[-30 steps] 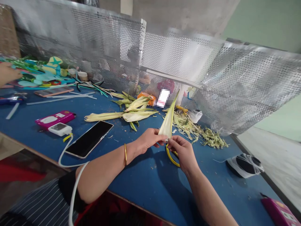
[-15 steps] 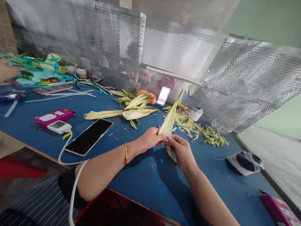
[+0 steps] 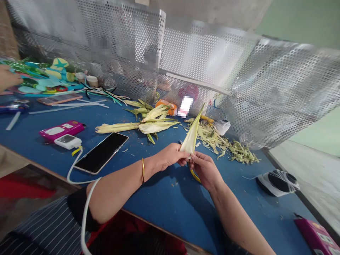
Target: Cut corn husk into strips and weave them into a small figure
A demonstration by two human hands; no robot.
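A pale corn husk [image 3: 190, 140] with a green edge stands upright, its pointed tip up, between my two hands. My left hand [image 3: 171, 156] pinches its wide lower end from the left, thumb on top. From the right, the fingers of my right hand [image 3: 205, 168] close on the same lower edge, close to the left thumb. A curved yellow handle-like loop [image 3: 195, 175] shows beneath my right hand; the rest of it is hidden. More corn husks [image 3: 159, 125] lie in a loose bunch behind my left hand. Husk scraps [image 3: 212, 138] are heaped beyond my right hand.
A black-screened phone [image 3: 102, 153], a white device [image 3: 68, 141] with a cable and a magenta box [image 3: 61, 130] lie left. A thread spool [image 3: 277, 183] sits right. Perforated metal panels [image 3: 196, 60] line the back. Another person's hand [image 3: 9, 78] is at the far left.
Almost nothing differs. Both hands keep their hold on the corn husk, and its tip leans slightly further left. The whole view has shifted a little.
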